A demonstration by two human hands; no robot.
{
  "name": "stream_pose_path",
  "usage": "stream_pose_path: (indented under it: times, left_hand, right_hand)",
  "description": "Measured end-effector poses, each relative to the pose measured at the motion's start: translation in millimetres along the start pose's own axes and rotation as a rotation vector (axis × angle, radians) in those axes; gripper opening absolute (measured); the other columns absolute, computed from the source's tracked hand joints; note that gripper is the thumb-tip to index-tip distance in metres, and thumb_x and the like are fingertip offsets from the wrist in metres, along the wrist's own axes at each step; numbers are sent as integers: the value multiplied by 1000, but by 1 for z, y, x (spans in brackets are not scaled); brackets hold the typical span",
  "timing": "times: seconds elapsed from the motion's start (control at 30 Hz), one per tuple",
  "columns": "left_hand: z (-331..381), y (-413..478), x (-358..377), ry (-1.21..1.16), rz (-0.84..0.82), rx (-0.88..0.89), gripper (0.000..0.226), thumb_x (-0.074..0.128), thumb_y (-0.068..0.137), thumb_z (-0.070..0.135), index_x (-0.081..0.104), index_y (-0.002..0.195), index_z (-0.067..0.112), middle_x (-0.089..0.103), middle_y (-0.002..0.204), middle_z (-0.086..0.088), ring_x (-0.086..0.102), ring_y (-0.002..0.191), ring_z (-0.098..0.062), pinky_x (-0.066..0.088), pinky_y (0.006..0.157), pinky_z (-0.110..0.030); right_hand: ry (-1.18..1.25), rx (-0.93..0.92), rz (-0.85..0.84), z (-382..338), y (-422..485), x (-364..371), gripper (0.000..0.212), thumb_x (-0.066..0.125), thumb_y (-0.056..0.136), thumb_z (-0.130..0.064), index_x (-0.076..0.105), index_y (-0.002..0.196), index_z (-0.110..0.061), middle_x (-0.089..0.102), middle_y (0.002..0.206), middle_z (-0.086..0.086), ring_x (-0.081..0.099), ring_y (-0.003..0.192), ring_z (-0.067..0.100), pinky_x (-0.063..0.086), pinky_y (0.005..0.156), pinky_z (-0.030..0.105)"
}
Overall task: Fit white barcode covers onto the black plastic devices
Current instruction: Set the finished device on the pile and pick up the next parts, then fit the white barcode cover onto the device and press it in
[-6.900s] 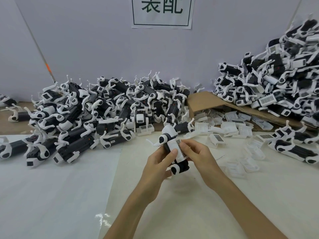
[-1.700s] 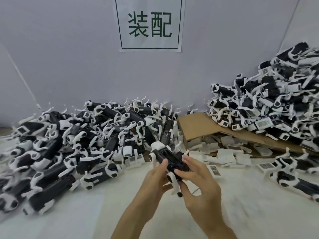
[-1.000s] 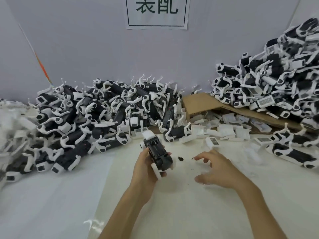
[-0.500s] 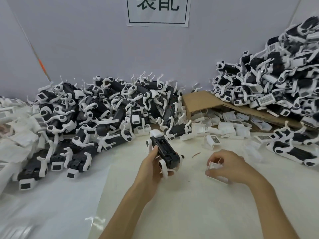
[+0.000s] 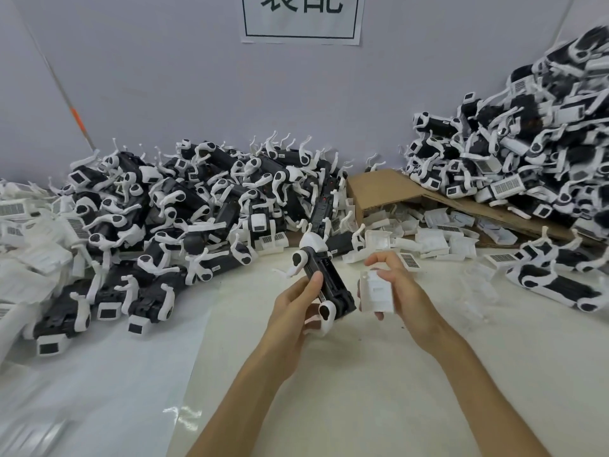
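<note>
Both hands work above the surface (image 5: pixel 379 374): the left hand (image 5: pixel 293 311) grips the black device (image 5: pixel 328 283), long axis slanting away leftward, open side up. Just to its right, not touching, the right hand (image 5: pixel 400 293) pinches a white cover (image 5: pixel 377 291), ready to fit.

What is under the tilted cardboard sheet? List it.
White covers spill from under the raised front edge of the cardboard sheet. Farther back the sheet hides whatever lies beneath; a pile of devices rests on its right part.
</note>
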State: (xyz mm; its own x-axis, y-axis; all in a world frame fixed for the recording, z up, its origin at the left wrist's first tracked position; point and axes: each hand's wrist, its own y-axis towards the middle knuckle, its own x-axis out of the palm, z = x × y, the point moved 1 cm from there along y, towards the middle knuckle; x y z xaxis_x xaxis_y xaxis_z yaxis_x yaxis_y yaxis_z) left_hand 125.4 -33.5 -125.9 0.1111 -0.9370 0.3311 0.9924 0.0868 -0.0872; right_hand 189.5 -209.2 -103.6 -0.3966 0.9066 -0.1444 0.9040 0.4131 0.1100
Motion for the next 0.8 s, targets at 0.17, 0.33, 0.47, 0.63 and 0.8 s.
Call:
stream_pose_path:
  times: [0.17, 0.33, 0.47, 0.63, 0.8]
  left_hand:
    - [1, -3, 2, 23, -20, 54, 35, 67, 81, 54, 78, 101, 27, 70, 85, 0, 63, 70, -9, 42, 60, -16]
    - [5, -7, 4, 46, -6, 76, 41, 65, 84, 53, 75, 107, 20, 68, 87, -1, 64, 72, -11, 41, 54, -15]
    - [4, -9, 8, 107, -43, 102, 28, 63, 93, 39, 74, 113, 25, 77, 104, -3, 74, 94, -24, 52, 62, -19]
    - [0, -8, 13, 138, -52, 128, 17, 64, 97, 24, 76, 109, 24, 77, 101, -5, 73, 94, -28, 56, 68, -28]
    - [0, -7, 13, 137, -8, 151, 16, 65, 96, 28, 77, 105, 25, 78, 95, -3, 76, 83, -23, 57, 65, -26]
  right_hand:
    - [135, -8, -70, 1, 1, -3, 41, 56, 91, -20, 59, 130, -30, 55, 122, 9, 62, 106, 32, 56, 78, 32]
    - [135, -127, 13, -4, -1, 1, 57, 75, 77, -28, 53, 129, -26, 73, 94, 0, 70, 85, 17, 59, 68, 29]
    - [11, -231, 150, -8, -2, 6, 47, 82, 63, -35, 54, 94, -13, 70, 78, -10, 64, 75, 10, 54, 62, 29]
    - [-52, -308, 199, -4, -2, 15, 39, 85, 72, -41, 60, 87, -14, 67, 82, -11, 65, 84, 13, 53, 73, 34]
    - [-54, -275, 69, -3, -4, 14, 26, 81, 83, -20, 64, 103, -20, 72, 96, -9, 68, 88, 8, 53, 74, 21]
